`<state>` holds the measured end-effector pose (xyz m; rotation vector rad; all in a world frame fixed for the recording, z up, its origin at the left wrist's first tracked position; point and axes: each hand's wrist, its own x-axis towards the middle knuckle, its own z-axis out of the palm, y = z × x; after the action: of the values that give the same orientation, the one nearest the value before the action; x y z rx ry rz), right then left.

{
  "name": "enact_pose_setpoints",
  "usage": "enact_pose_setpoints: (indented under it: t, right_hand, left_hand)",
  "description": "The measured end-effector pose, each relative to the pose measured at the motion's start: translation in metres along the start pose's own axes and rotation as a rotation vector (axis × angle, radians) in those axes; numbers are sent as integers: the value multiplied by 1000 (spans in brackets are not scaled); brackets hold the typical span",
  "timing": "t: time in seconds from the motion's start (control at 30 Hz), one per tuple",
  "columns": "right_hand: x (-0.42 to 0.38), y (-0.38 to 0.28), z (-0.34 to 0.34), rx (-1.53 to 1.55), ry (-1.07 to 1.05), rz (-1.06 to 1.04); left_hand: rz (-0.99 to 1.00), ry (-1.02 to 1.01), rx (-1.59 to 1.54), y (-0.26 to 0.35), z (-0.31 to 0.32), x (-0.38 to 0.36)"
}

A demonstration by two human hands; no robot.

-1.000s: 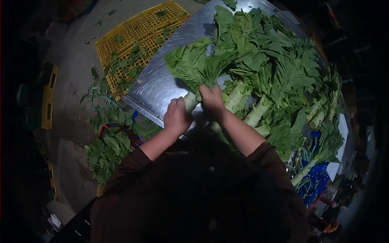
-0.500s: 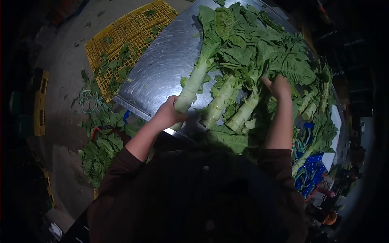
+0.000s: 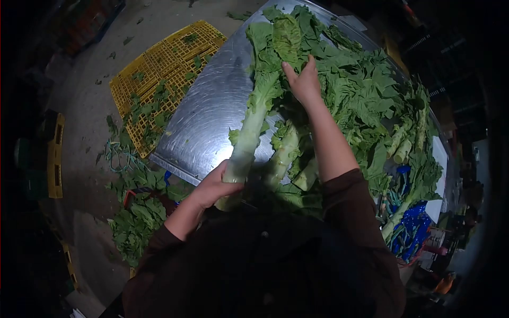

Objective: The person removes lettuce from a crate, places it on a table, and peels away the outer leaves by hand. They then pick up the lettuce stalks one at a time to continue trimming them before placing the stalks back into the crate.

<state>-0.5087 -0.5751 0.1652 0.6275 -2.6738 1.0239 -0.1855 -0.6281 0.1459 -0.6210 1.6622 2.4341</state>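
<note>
Dark brown long-sleeved top, sleeves pushed up; bare forearms, no gloves

bare hands: 2 showing, left hand (image 3: 214, 186) and right hand (image 3: 303, 84) | thick pale-green leafy stems lying side by side near the hands: 3, first at (image 3: 248, 139) | flat yellow plastic lattice crates lying on floor: 1 (image 3: 159, 63) | brushed steel tables showing: 1 (image 3: 212, 106) | remaining stems in heap: not countable
</note>
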Motion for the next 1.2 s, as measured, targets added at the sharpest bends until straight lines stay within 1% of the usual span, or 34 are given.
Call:
enact_pose_setpoints:
  t: [0.03, 0.1, 0.17, 0.2, 0.27, 0.33, 0.37, 0.43, 0.47, 0.5, 0.53, 0.6, 0.63, 0.7, 0.73, 0.77, 0.87, 0.93, 1.0, 1.07, 1.1, 1.17, 1.2]
  right_hand:
    - [8, -4, -1, 4, 6, -1]
    - [23, -10, -5, 138, -64, -30]
    - [47, 5, -8, 233, 47, -94]
    - [63, 25, -3, 278, 279, -170]
    - [71, 36, -34, 855, 253, 255]
    - [99, 118, -23, 1458, -40, 805]
    - [79, 86, -40, 1253, -56, 829]
    - [53, 66, -47, 813, -162, 592]
    - [49, 67, -24, 624, 42, 306]
    - [44, 79, -18, 501, 37, 99]
    - [28, 48, -30, 374, 31, -103]
    - [16, 16, -29, 202, 11, -300]
    - [12, 7, -31, 203, 18, -288]
    - [6, -2, -35, 70, -43, -277]
    - [5, -1, -35, 64, -10, -336]
    - [2, 2, -37, 65, -11, -334]
    - [-33, 7, -54, -5, -169, -511]
    - [-60, 6, -73, 7, -294, -628]
    - [-88, 6, -92, 104, -513, -735]
    - [-106, 7, -107, 226, -1037, -542]
    - [-115, 15, -108, 233, -1041, -548]
    - [-127, 35, -105, 35, -1221, -537]
    - [-124, 41, -109, 41, -1225, -539]
  left_hand:
    - [5, 0, 6, 3, -4, -5]
    - [104, 83, 206, 12, -12, -16]
    - [78, 78, 163, 20, -22, -28]
    - [46, 70, 114, 24, -25, -33]
    - [38, 76, 74, 31, -28, -43]
    - [29, 77, 38, 30, -29, -47]
    - [42, 92, 41, 30, -29, -49]
    - [59, 104, 50, 31, -31, -48]
    - [56, 102, 59, 32, -32, -48]
    - [50, 98, 69, 32, -32, -50]
    - [41, 94, 75, 32, -32, -50]
    - [42, 107, 73, 35, -31, -52]
    - [35, 101, 84, 36, -30, -52]
    - [67, 96, 33, 38, -28, -55]
    - [64, 95, 39, 38, -29, -56]
    - [62, 89, -12, 36, -31, -57]
    - [51, 86, -120, 38, -31, -58]
    - [48, 91, -175, 39, -32, -56]
    - [58, 129, -204, 39, -34, -54]
    - [57, 155, -195, 33, -38, -52]
    - [56, 171, -188, 32, -39, -51]
    - [51, 177, -189, 36, -36, -49]
    - [47, 172, -192, 37, -35, -50]
